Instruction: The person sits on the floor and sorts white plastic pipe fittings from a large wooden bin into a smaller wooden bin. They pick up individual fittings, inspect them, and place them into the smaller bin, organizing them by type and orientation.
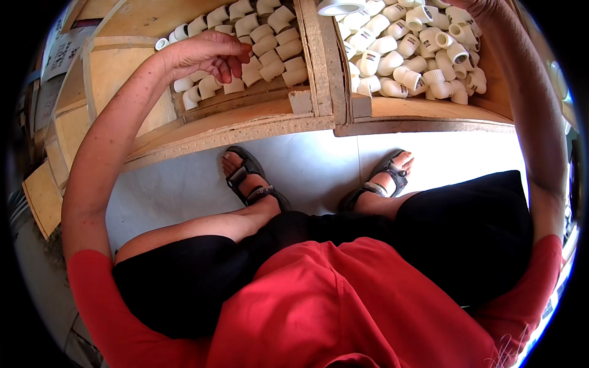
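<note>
My left hand (pixel 214 53) hovers over the left wooden compartment, its fingers loosely bent with small gaps between them and no fitting visible in them. Below it, white plastic elbow pipe fittings (pixel 264 41) lie in fairly even rows, and the hand hides some of them. My right hand (pixel 476 3) reaches to the top edge over the right compartment. Most of it is cut off, so its fingers and anything in them cannot be seen. Near it lies a loose heap of white elbow fittings (pixel 391 60), several bearing printed labels.
A rough wooden divider (pixel 317 60) separates the compartments. Their wooden front edge (pixel 230 140) runs just beyond my sandalled feet (pixel 248 177). A white ring-shaped object (pixel 340 7) shows at the top edge. Wooden panels (pixel 71 129) stand at the left, above the pale floor (pixel 313 161).
</note>
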The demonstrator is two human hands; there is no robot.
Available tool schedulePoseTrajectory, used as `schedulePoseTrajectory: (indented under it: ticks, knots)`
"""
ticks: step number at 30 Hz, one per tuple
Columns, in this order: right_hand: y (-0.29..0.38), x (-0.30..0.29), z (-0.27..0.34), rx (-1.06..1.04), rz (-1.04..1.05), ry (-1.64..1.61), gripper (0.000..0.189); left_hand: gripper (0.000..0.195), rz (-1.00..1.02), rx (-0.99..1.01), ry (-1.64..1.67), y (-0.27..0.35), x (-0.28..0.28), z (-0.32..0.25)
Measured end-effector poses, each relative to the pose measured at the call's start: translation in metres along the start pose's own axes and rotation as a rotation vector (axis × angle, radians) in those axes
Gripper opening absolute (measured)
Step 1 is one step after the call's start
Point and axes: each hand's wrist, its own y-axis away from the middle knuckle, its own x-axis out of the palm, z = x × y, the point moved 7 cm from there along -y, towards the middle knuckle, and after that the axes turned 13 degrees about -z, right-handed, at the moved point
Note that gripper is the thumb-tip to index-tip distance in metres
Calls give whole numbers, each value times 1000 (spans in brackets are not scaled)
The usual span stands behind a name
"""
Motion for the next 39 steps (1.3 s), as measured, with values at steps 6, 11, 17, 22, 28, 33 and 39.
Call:
schedulePoseTrajectory:
  ticks: [6,11,17,22,28,33,39]
  knots:
    - [-19,24,8,-169,-46,274,57,63,262,320,233,26,8,-70]
    - [-8,48,35,-75,-81,330,43,53,326,231,405,29,10,-81]
    - [-2,55,39,-234,-162,525,43,56,205,306,190,29,16,-80]
    - [-27,68,21,-421,-208,836,52,53,54,204,74,36,6,-57]
    - [-9,83,4,-788,-319,1051,40,39,-37,-193,-220,16,-53,31]
    - [-8,82,5,-798,-328,997,38,38,-68,-525,-680,22,-94,108]
    - [-6,82,4,-832,-325,1002,34,42,-53,-638,-1026,35,-104,150]
